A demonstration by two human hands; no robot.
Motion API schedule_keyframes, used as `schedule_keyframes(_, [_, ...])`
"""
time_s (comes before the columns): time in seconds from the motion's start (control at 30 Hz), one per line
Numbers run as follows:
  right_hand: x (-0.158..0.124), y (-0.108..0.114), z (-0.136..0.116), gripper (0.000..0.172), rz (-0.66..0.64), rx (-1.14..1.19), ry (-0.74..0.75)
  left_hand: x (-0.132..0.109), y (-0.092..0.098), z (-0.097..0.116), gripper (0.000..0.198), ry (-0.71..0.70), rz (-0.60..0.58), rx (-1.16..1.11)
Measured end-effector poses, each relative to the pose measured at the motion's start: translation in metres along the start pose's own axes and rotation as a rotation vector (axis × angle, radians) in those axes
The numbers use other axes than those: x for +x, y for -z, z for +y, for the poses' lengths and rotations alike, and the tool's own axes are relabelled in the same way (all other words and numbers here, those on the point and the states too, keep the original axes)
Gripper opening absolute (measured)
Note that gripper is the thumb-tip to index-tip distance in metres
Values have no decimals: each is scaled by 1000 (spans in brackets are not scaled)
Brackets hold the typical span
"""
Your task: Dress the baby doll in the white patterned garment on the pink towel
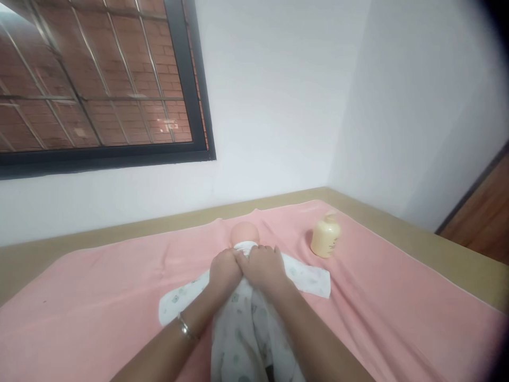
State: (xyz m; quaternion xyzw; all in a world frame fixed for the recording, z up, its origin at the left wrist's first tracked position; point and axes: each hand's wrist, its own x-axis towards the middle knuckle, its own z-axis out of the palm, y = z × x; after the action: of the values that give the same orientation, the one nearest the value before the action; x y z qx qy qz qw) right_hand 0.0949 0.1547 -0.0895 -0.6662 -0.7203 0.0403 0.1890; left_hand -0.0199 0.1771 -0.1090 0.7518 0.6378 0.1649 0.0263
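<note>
A doll lies on a pink sheet, its smooth round head (244, 232) pointing away from me. It wears a white baby garment (234, 313) with small greenish prints, the sleeves spread out to both sides. My left hand (225, 271), with a silver bangle on the wrist, is closed at the garment's neck, just below the head. Beside and touching it, my right hand (264, 266) is closed on the collar's right side. The fabric between my fingers is mostly hidden by my hands.
A cream pump bottle (326, 236) stands on the pink sheet (111, 297), right of the doll. Tan surface (374, 225) borders the sheet along the white walls. A dark-framed window (204, 154) with bars is at upper left.
</note>
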Motion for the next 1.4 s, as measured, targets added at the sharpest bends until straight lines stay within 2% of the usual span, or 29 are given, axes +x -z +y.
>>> schedule_keyframes(0.07, [-4, 1, -7, 59, 25, 17, 28, 0, 2, -1, 31, 10, -22, -10])
schedule_keyframes(0.13, [0, -2, -6, 59, 18, 39, -24, -2, 4, 1, 32, 13, 9, 53])
schedule_keyframes(0.23, [14, -7, 7, 64, -66, 68, -132, -5, 3, 6, 35, 16, 76, 157])
schedule_keyframes(0.33, [16, -5, 14, 63, -119, 53, -158, -4, -2, 6, 40, 27, 122, 155])
schedule_keyframes(0.57, [-15, 7, -19, 54, -28, -5, 107, 2, -5, -6, 30, 0, -14, 6])
schedule_keyframes(0.67, [-7, 0, -15, 57, 4, 52, 30, 0, -4, -4, 32, 5, 27, 15])
schedule_keyframes(0.83, [12, -9, 7, 68, -34, 71, -80, -1, -7, -2, 34, 19, 91, 35])
schedule_keyframes(0.9, [8, -6, 5, 66, -36, 47, -64, -1, -8, -3, 35, 26, 96, 22])
schedule_keyframes(0.97, [-3, -2, -4, 58, -21, 15, -1, -1, -9, -6, 35, 22, 84, 4])
schedule_keyframes(1.1, [-18, 0, -21, 48, 43, -15, 87, 0, -8, -8, 26, 2, 59, -17])
schedule_keyframes(1.2, [-6, -5, -13, 53, 36, 12, -4, -2, -8, -6, 31, 17, 62, -23])
schedule_keyframes(1.3, [12, -8, 5, 61, -54, 23, -108, -4, -10, -3, 36, 24, 141, -54])
schedule_keyframes(1.4, [12, -3, 11, 62, -113, -2, -123, -4, -11, -2, 32, 3, 209, -73])
